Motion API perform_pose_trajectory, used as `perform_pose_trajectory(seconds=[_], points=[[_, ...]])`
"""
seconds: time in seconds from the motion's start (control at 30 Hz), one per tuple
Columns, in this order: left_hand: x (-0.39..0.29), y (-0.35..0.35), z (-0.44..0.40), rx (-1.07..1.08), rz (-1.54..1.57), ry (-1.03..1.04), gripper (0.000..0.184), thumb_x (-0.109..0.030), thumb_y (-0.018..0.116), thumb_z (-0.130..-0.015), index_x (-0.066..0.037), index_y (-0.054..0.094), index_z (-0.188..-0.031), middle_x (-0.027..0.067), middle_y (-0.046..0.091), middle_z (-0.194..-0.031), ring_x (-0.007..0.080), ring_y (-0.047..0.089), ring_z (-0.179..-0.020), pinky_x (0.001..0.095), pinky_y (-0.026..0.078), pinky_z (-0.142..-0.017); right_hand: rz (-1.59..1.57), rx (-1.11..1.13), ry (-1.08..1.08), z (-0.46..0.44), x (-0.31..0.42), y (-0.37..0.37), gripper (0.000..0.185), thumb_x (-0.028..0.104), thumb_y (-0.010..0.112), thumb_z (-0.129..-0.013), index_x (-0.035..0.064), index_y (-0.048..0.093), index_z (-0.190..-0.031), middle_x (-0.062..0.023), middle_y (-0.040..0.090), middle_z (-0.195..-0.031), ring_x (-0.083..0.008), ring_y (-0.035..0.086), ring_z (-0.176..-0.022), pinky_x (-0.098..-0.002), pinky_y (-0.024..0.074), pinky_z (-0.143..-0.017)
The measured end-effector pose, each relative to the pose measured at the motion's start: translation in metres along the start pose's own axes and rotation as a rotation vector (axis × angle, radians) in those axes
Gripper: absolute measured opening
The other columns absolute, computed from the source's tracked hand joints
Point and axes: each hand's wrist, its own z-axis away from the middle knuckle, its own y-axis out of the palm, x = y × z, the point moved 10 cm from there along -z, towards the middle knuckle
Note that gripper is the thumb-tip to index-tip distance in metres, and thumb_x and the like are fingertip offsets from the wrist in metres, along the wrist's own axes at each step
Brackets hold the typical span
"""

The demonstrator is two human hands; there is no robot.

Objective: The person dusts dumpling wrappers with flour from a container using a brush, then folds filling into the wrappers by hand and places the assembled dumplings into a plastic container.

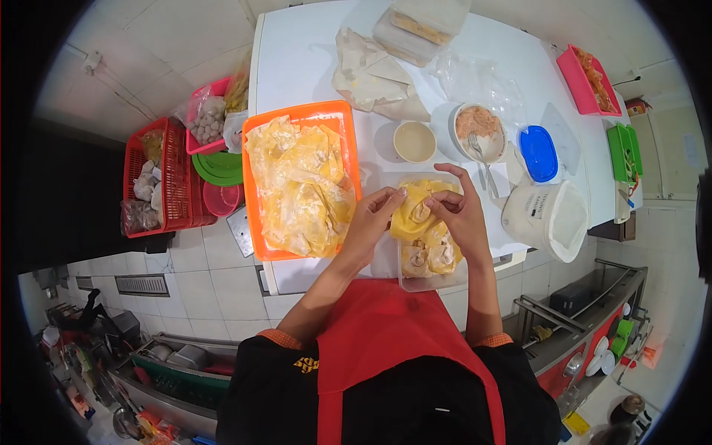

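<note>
Between my left hand (377, 213) and my right hand (458, 215) is a yellow wonton (412, 212), pinched by the fingertips of both. It is held over a clear plastic container (432, 282), in which several folded wontons (429, 254) lie. To the left, an orange tray (354, 148) holds a pile of floured yellow wrappers (300, 189). Beyond my hands stand a small beige bowl (414, 142) and a white bowl (458, 143) of pinkish minced filling (476, 122). A fork (480, 159) leans in the white bowl.
On the white table (297, 59) lie brown paper (374, 78), a blue lid (538, 153) and a white bucket (540, 219). A clear box (415, 33) stands at the far edge. Pink (582, 85) and green (621, 152) baskets sit at right, red crates (167, 178) at left.
</note>
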Motion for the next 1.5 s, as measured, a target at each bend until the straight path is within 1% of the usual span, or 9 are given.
perform_pose_trajectory(seconds=[0.1,0.27,0.37,0.57,0.63,0.83,1.03,1.2,1.5], points=[[0.02,0.008,0.007,0.013,0.175,-0.141,0.03,-0.025,0.068,-0.1,-0.003,0.064,-0.118,0.0032,0.068,-0.102,0.0112,0.067,-0.095,0.0261,0.053,-0.085,0.024,-0.03,-0.041,0.005,-0.019,-0.011,0.038,-0.006,0.069,-0.091,0.0082,0.045,-0.116,-0.0076,0.071,-0.083,-0.0109,0.069,-0.081,-0.0246,0.0516,-0.074],[0.024,0.052,0.038,0.367,-0.083,0.055,0.073,-0.012,0.076,-0.09,-0.012,0.034,-0.149,0.0125,0.057,-0.133,0.0226,0.059,-0.12,0.037,0.051,-0.098,0.202,-0.081,-0.033,0.026,-0.048,-0.038,0.039,-0.01,0.066,-0.089,0.009,0.039,-0.109,-0.0079,0.07,-0.08,-0.011,0.068,-0.079,-0.0259,0.0503,-0.071],[0.027,0.049,0.063,0.433,-0.271,-0.128,0.073,-0.013,0.075,-0.091,-0.013,0.033,-0.151,0.0142,0.056,-0.133,0.0233,0.06,-0.115,0.036,0.051,-0.099,0.47,-0.049,-0.012,0.034,-0.044,-0.04,0.041,-0.01,0.067,-0.087,0.0088,0.038,-0.109,-0.0113,0.068,-0.078,-0.0186,0.072,-0.076,-0.0293,0.0511,-0.069],[-0.06,-0.059,0.062,-0.081,-0.596,0.135,0.034,-0.013,0.063,-0.1,-0.008,0.056,-0.133,0.005,0.066,-0.115,0.0127,0.06,-0.095,0.029,0.05,-0.083,0.751,0.019,0.006,0.013,-0.058,-0.032,0.041,0.005,0.075,-0.085,0.0046,0.042,-0.109,-0.0198,0.07,-0.09,-0.0372,0.071,-0.083,-0.0396,0.0549,-0.074],[-0.075,-0.089,0.066,-0.156,-0.593,0.175,0.03,-0.014,0.062,-0.1,-0.007,0.058,-0.13,0.0044,0.066,-0.115,0.0122,0.059,-0.094,0.0281,0.049,-0.082,0.876,-0.032,-0.222,0.01,-0.039,-0.023,0.043,0.009,0.078,-0.083,0.0047,0.047,-0.112,-0.0208,0.07,-0.094,-0.0421,0.07,-0.091,-0.0458,0.0548,-0.075],[-0.115,-0.131,0.063,-0.422,-0.636,0.279,0.023,-0.019,0.065,-0.099,-0.007,0.064,-0.119,0.0032,0.067,-0.11,0.0104,0.058,-0.09,0.0256,0.049,-0.077,0.966,-0.113,-0.294,0.002,-0.039,-0.035,0.047,0.012,0.083,-0.075,0.0037,0.051,-0.108,-0.0171,0.064,-0.097,-0.041,0.062,-0.096,-0.0489,0.0512,-0.078],[-0.139,-0.135,0.014,-0.613,-1.14,0.365,0.021,-0.019,0.067,-0.094,-0.008,0.069,-0.113,0.0075,0.071,-0.103,0.0236,0.067,-0.092,0.0365,0.053,-0.079,1.133,-0.152,-0.436,0.009,-0.009,-0.027,0.046,0.019,0.085,-0.076,0.0037,0.054,-0.107,-0.0118,0.059,-0.096,-0.034,0.058,-0.095,-0.0451,0.0499,-0.078],[-0.108,-0.133,-0.047,-0.625,-1.578,0.168,0.039,-0.031,0.081,-0.082,-0.008,0.062,-0.108,0.0125,0.069,-0.098,0.032,0.068,-0.092,0.0455,0.052,-0.077,1.075,-0.296,-0.454,0.014,0.012,-0.042,0.043,0.025,0.084,-0.082,0.0041,0.057,-0.108,-0.0107,0.059,-0.095,-0.0317,0.06,-0.091,-0.0412,0.0506,-0.077],[-0.111,-0.136,-0.036,-0.616,-1.415,0.154,0.033,-0.025,0.078,-0.082,-0.006,0.067,-0.107,0.0133,0.073,-0.095,0.0324,0.07,-0.093,0.0448,0.054,-0.08,0.893,-0.259,-0.516,0.022,0.006,-0.024,0.036,0.022,0.081,-0.084,0.0054,0.059,-0.106,-0.0089,0.062,-0.088,-0.0295,0.063,-0.082,-0.0399,0.0517,-0.07]])
